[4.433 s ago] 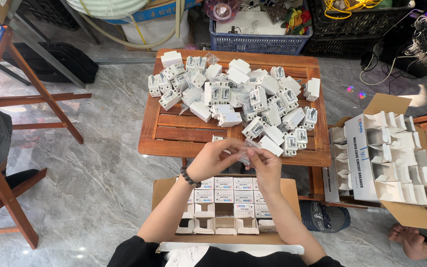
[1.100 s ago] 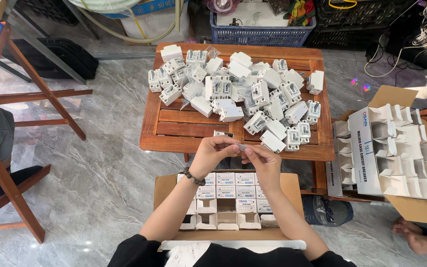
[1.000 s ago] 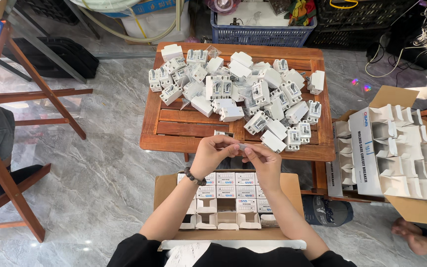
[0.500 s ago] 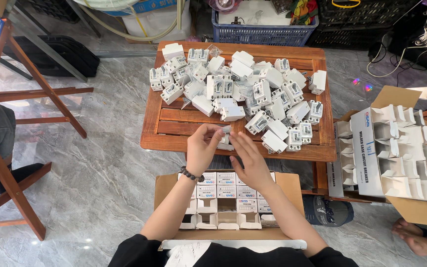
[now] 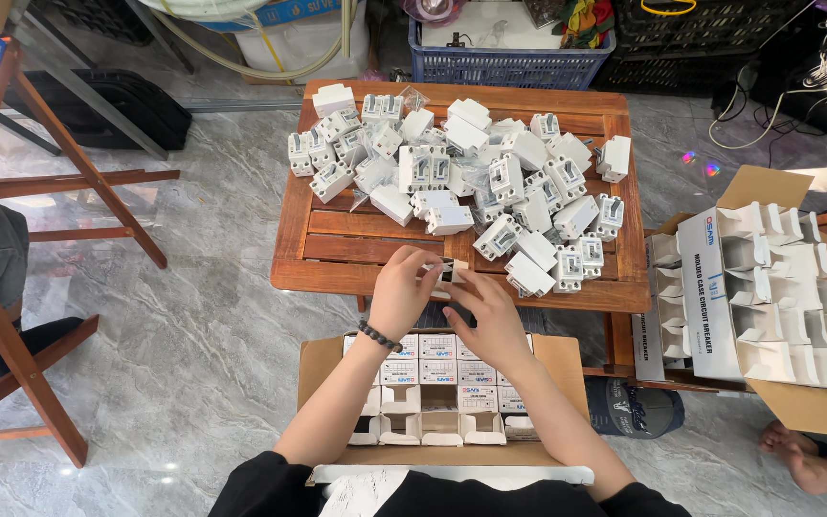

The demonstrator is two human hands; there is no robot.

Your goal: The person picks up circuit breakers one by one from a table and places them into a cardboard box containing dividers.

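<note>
Grey marbled floor tiles spread under a low wooden slatted table [image 5: 337, 251], seen from above, with a blue plastic basket [image 5: 509, 67] at twelve o'clock beyond it and wooden trestle legs [image 5: 69, 182] out at nine o'clock. On the far half of the table lies a loose heap of small white circuit breakers [image 5: 461, 172], piled every way up. At the near edge of the table, both hands meet over one small white boxed piece [image 5: 448, 273]: the left hand [image 5: 402, 295], with a dark bead bracelet [image 5: 378, 336] at the wrist, has its fingers curled and its fingertips [image 5: 426, 270] pinching the piece's left side, while the right hand [image 5: 490, 314] lies with fingers nearly straight and loosely spread, its tips touching the piece from the right; whether it actually grips is hard to tell. Directly below the hands, at six o'clock, an open cardboard carton [image 5: 318, 359] holds rows of small white boxes [image 5: 437, 369], some with flaps standing open. At three o'clock a second open carton [image 5: 815, 407] is packed with folded white boxes [image 5: 768, 287], and another person's bare foot [image 5: 801, 458] shows at four o'clock beside it.
</note>
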